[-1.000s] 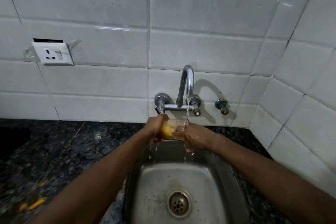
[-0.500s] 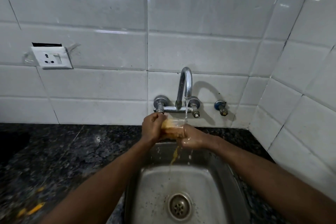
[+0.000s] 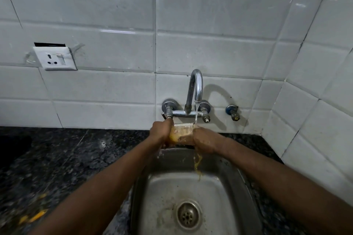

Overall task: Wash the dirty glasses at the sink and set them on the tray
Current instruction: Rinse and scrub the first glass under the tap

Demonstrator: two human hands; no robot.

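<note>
Water from the chrome tap [image 3: 195,86] falls in a thin stream [image 3: 196,112] onto the end of the glass [image 3: 181,133] nearest my right hand [image 3: 205,140], and that is why I hold it so high and so close to the tiled wall [image 3: 114,86]: the spout is short, so the glass has to sit directly beneath it, above the back edge of the sink [image 3: 231,175]. The glass lies roughly on its side between both hands. My left hand [image 3: 160,129] has its fingers curled round the end where a yellow residue clings, while my right wraps the other end; I judge the sideways tilt lets rinse water run through and spill out instead of pooling. Yellow-tinted runoff [image 3: 197,164] drops from under my right hand into the steel basin, well short of the drain [image 3: 188,215]. The glass looks cloudy, so I take the rinse as unfinished. The mixer's valve handles sit just behind my knuckles, with a separate blue-capped valve [image 3: 233,112] to the right, leaving little room to turn the glass. The dark speckled worktop [image 3: 66,154] to the left carries a few yellow scraps [image 3: 36,216] near the bottom edge, and a white socket [image 3: 55,58] is on the wall above, well apart from the splash. No tray is in sight, nor any other glasses.
</note>
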